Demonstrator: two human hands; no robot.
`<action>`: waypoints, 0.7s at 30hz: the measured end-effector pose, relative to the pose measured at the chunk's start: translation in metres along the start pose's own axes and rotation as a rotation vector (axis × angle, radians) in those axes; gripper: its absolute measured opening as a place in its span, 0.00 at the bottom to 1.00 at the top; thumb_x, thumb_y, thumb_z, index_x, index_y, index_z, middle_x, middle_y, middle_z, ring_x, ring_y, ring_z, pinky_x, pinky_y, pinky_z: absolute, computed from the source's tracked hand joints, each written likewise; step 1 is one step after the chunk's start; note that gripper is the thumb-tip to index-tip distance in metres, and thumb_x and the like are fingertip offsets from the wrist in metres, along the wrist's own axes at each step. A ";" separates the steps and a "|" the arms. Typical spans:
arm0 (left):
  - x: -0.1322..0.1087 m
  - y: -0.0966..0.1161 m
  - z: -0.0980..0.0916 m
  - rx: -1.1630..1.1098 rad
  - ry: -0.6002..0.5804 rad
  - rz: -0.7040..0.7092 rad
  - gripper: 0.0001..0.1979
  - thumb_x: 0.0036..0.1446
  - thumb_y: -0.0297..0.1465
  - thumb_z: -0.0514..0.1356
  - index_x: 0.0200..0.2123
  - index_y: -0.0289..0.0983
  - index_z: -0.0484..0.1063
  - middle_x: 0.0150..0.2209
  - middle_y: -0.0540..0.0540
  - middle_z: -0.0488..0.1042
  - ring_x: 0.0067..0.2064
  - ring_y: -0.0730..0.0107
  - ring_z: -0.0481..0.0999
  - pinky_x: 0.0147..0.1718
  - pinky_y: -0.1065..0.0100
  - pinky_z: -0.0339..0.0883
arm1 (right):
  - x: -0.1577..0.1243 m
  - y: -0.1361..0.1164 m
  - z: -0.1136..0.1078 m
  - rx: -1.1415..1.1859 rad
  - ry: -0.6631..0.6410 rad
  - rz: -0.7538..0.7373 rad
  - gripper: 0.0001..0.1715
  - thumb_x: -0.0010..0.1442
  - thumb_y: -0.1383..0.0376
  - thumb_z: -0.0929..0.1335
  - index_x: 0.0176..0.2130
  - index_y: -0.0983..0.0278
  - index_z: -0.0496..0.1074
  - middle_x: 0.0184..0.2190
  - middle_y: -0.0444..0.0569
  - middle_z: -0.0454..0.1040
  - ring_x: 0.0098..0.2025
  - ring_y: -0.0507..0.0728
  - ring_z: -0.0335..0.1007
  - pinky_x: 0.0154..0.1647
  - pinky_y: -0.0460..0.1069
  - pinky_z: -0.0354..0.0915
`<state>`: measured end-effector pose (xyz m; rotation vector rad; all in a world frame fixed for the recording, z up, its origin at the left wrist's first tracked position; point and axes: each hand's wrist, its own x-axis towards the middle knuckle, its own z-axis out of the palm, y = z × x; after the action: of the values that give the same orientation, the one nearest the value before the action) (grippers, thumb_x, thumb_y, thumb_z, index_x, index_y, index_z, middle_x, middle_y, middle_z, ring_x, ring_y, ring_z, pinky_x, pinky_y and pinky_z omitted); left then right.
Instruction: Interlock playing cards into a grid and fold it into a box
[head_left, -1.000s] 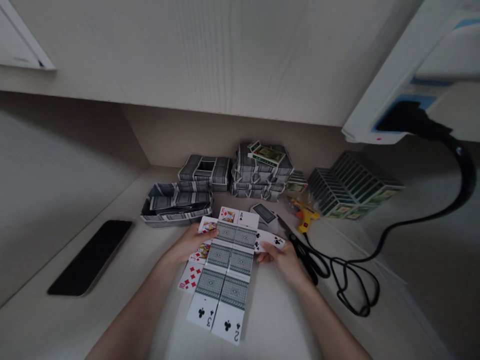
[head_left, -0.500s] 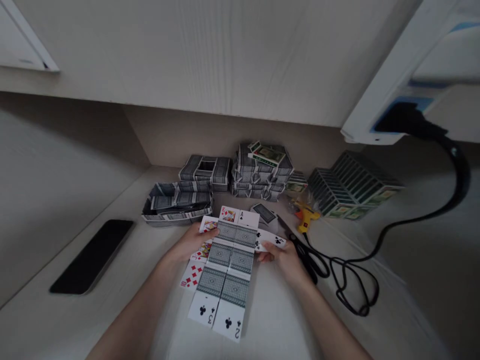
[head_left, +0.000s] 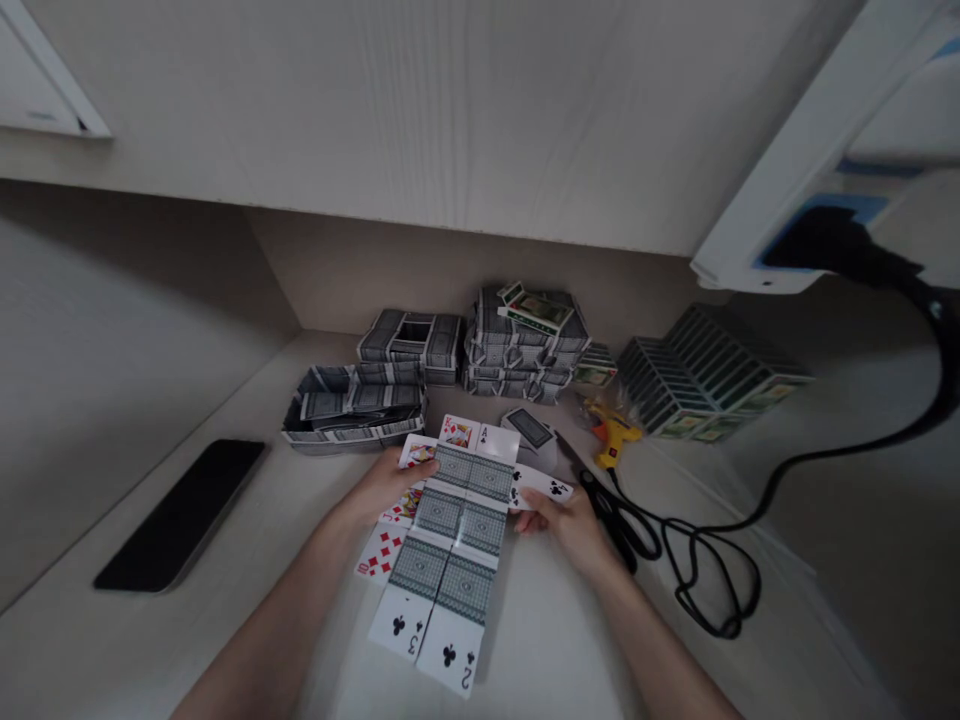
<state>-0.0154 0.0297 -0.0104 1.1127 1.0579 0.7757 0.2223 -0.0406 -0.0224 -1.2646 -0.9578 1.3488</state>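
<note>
A panel of joined playing cards (head_left: 459, 525) spans the space between my hands, with patterned backs in the middle and card faces along its edges. My left hand (head_left: 386, 485) grips its upper left edge, thumb on top, beside the red face cards. On the other side, my right hand (head_left: 562, 518) pinches the four of clubs (head_left: 553, 487), which sticks out at the right. The ten of diamonds (head_left: 380, 555) juts out at the left. At the near end show the three of clubs (head_left: 400, 625) and the two of clubs (head_left: 448, 652).
An open card-built box (head_left: 337, 432), a card-built box with an opening (head_left: 411, 345) and stacked card structures (head_left: 521, 350) stand behind. Loose cards (head_left: 531, 430), black scissors (head_left: 622, 515), a yellow glue gun (head_left: 615, 432) and its cord lie right, before card packs (head_left: 705, 375). A phone (head_left: 184, 512) lies left.
The near end of the card panel has shifted slightly toward me and to the left. Both hands keep their hold in nearly the same places.
</note>
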 end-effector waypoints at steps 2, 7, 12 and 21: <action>0.001 -0.001 0.000 0.013 0.031 0.000 0.17 0.41 0.36 0.66 0.34 0.32 0.76 0.32 0.43 0.79 0.36 0.59 0.76 0.39 0.64 0.65 | -0.001 0.000 0.001 -0.046 0.007 -0.011 0.19 0.44 0.53 0.72 0.22 0.68 0.73 0.15 0.50 0.74 0.15 0.54 0.68 0.17 0.47 0.66; 0.001 0.000 0.001 -0.006 0.027 0.002 0.18 0.41 0.36 0.66 0.36 0.32 0.76 0.33 0.43 0.79 0.39 0.58 0.76 0.41 0.63 0.65 | -0.001 0.000 0.005 -0.085 0.095 -0.030 0.19 0.44 0.52 0.72 0.23 0.67 0.73 0.15 0.49 0.74 0.15 0.55 0.69 0.17 0.48 0.68; 0.000 0.002 0.002 -0.100 -0.017 -0.020 0.18 0.41 0.36 0.66 0.36 0.33 0.75 0.34 0.43 0.79 0.40 0.57 0.76 0.41 0.62 0.65 | -0.001 -0.007 0.008 -0.039 0.127 -0.051 0.20 0.42 0.52 0.72 0.22 0.68 0.73 0.16 0.50 0.75 0.16 0.56 0.70 0.18 0.48 0.68; -0.002 0.004 0.001 -0.229 0.016 -0.137 0.22 0.37 0.32 0.69 0.38 0.32 0.73 0.29 0.43 0.79 0.30 0.60 0.77 0.31 0.64 0.69 | -0.019 -0.019 0.013 -0.046 0.100 -0.208 0.17 0.51 0.56 0.69 0.22 0.67 0.72 0.15 0.49 0.73 0.15 0.53 0.68 0.16 0.46 0.65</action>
<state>-0.0149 0.0286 -0.0054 0.8323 1.0197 0.7762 0.2114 -0.0546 0.0012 -1.2188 -1.0245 1.0988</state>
